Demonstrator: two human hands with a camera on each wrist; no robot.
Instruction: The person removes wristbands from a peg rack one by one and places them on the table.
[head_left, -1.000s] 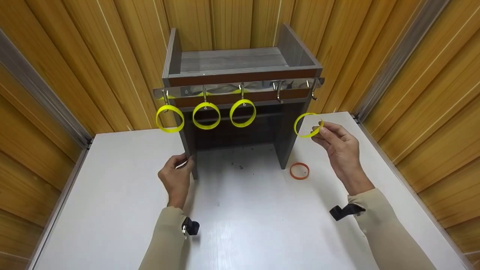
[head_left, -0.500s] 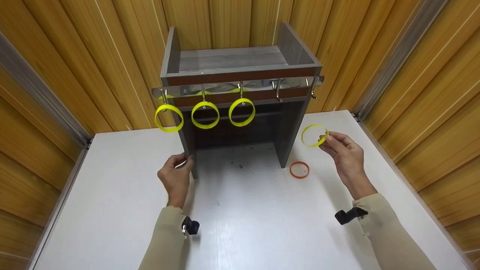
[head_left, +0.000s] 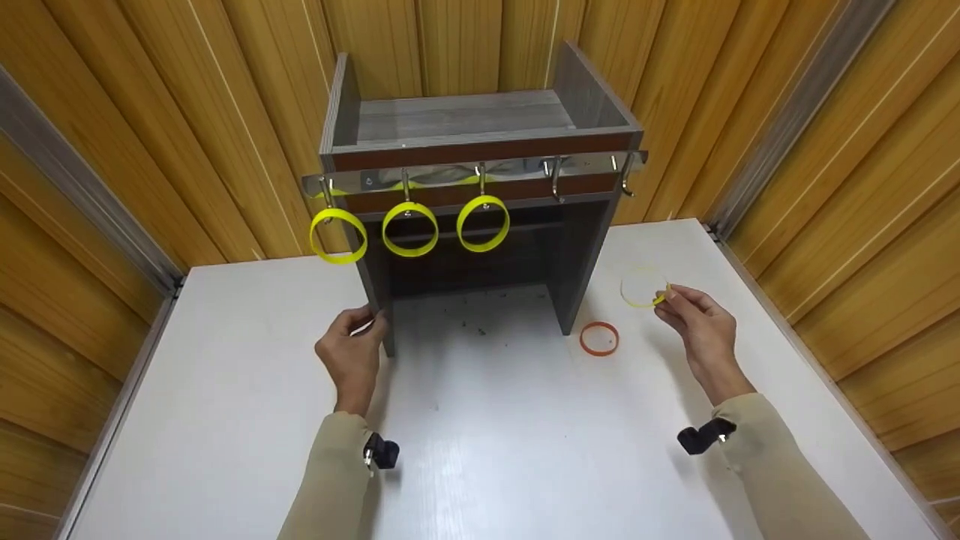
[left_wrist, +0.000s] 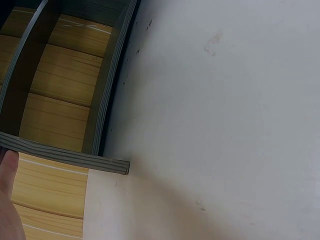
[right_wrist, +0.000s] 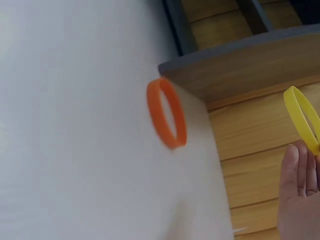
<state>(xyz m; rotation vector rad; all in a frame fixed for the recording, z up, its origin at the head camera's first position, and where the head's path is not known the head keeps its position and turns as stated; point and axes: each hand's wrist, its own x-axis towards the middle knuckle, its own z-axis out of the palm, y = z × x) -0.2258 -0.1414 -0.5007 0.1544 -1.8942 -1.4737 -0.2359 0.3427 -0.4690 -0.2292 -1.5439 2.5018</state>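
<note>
In the head view my right hand [head_left: 697, 326] pinches a thin yellow ring [head_left: 640, 306] above the table, to the right of a grey wooden shelf [head_left: 480, 135]. In the right wrist view the yellow ring [right_wrist: 301, 117] stands up from the fingertips, partly cut off by the frame. An orange ring [head_left: 599, 339] lies on the table between that hand and the shelf's right leg. My left hand [head_left: 352, 356] grips the shelf's left leg [head_left: 381, 300] low down; in the left wrist view one finger [left_wrist: 7, 172] meets the panel's outer face.
A metal hook rail [head_left: 517, 166] runs across the shelf's front. Yellow rings hang on its left hook [head_left: 338, 259], second hook [head_left: 410, 253] and middle hook [head_left: 484, 247]; the two right hooks [head_left: 556, 184] are bare. Wood-grain walls [head_left: 847, 187] enclose the white table [head_left: 480, 450].
My right hand has moved down and to the right, away from the hooks, with the yellow ring, which has turned thinner to the head view. My left hand stays in place.
</note>
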